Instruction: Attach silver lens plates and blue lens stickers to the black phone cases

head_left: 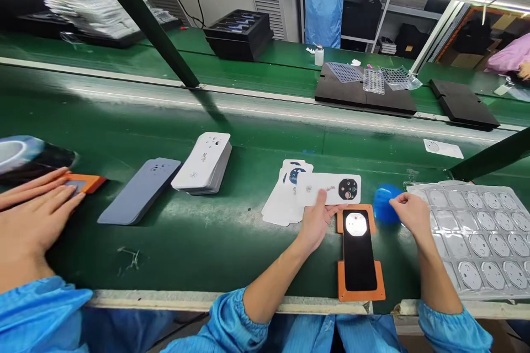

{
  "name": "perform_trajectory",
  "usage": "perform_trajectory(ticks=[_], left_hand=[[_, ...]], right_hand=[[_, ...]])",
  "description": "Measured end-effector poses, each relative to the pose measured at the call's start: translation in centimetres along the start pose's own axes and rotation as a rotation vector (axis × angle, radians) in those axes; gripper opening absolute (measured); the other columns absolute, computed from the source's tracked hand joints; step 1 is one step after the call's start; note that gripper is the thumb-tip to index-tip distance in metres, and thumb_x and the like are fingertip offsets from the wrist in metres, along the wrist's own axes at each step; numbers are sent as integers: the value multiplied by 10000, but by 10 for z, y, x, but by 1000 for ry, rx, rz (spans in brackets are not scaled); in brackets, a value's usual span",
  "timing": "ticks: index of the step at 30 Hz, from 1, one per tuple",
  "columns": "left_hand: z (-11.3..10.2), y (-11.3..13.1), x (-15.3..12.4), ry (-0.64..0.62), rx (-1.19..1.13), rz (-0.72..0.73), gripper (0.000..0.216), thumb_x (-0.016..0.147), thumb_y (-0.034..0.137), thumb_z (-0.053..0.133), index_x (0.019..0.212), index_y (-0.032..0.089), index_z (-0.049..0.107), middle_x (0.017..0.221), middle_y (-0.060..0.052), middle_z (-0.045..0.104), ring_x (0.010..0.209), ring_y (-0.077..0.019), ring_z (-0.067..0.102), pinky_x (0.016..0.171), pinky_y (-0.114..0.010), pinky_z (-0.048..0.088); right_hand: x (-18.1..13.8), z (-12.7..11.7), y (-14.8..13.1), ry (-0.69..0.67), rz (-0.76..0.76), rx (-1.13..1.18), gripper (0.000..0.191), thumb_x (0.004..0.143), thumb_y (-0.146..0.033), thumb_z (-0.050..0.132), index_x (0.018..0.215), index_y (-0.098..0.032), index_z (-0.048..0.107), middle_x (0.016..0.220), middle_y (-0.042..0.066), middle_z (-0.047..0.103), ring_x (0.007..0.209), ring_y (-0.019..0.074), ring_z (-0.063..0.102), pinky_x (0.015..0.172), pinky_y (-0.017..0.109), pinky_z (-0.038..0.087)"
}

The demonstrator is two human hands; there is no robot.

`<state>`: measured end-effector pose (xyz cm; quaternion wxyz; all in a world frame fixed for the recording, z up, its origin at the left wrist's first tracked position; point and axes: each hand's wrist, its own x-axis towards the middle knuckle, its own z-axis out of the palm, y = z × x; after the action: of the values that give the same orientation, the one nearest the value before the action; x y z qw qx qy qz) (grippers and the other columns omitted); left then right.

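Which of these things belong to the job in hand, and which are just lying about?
Seemingly in use:
white card, in the left hand
blue film, at the right hand
black panel, on the orange holder
clear tray with white discs

Probably just lying about:
white bottle
black tray stack
white sheet pile

The left hand [314, 227] grips while the right hand [415, 214] pinches.
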<state>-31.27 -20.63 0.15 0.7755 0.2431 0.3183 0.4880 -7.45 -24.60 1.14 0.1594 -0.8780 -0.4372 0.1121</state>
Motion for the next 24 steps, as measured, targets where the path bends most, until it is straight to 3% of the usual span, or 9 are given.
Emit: perform_trajectory(ticks=[3,6,7,9,11,13,15,17,24], left_hand=[[1,12,1,-36,37,29,469,881,503,680,1192,151,670,1251,-116,684,1090,-272,684,958,-471,573],[-3,20,-7,-82,383,140,371,939,464,600,1117,158,709,1180,-99,714,1054,-273,693,948,-469,579],[-5,22,-12,-141,559,201,352,969,447,548,1089,167,724,1151,-91,726,1059,-272,692,962,-458,572],[-8,24,-24,-376,924,386,346,1007,397,474,1159,188,704,1190,-84,718,1112,-258,676,1000,-424,551],[-9,22,-34,-643,1251,654,353,1021,299,447,1313,180,605,1315,-108,657,1209,-250,631,1028,-408,529],[-10,15,-40,-774,1540,930,364,1017,197,435,1360,132,540,1356,-150,623,1243,-263,611,1005,-407,532],[-11,6,-42,-761,1782,1101,327,1014,130,411,1299,101,568,1311,-159,650,1218,-277,627,965,-402,538],[-14,-3,-42,-735,1923,1157,307,1010,115,419,1272,96,579,1278,-154,668,1184,-277,646,944,-398,535],[-27,-12,-35,-680,1954,1205,287,1003,127,445,1244,120,600,1247,-139,680,1170,-252,649,980,-391,515]], right_hand=[[7,-18,27,2,33,-69,213,707,-297,607,522,-212,546,484,16,541,537,184,526,560,289,309],[-14,-39,31,130,-52,-4,272,823,-388,575,614,-213,580,558,8,596,540,174,551,556,290,361],[-26,-45,28,189,-138,60,269,856,-416,572,684,-213,612,623,12,638,560,173,575,562,293,403],[-52,-50,19,255,-407,184,219,892,-413,591,895,-208,670,823,39,713,677,183,650,631,306,507],[-75,-46,8,215,-736,200,250,930,-300,570,1143,-199,651,1086,82,719,923,206,691,805,330,570],[-90,-33,3,183,-999,114,343,957,-157,489,1278,-188,604,1249,106,674,1129,220,650,958,361,553],[-95,-15,4,211,-1126,19,391,965,-82,432,1310,-167,594,1283,120,662,1202,229,622,998,379,549],[-93,1,10,246,-1161,-42,384,974,-75,433,1316,-146,595,1270,129,672,1204,237,628,986,384,568],[-79,18,29,184,-1188,-89,417,982,-88,439,1378,-136,560,1313,131,652,1241,238,610,1009,386,569]])
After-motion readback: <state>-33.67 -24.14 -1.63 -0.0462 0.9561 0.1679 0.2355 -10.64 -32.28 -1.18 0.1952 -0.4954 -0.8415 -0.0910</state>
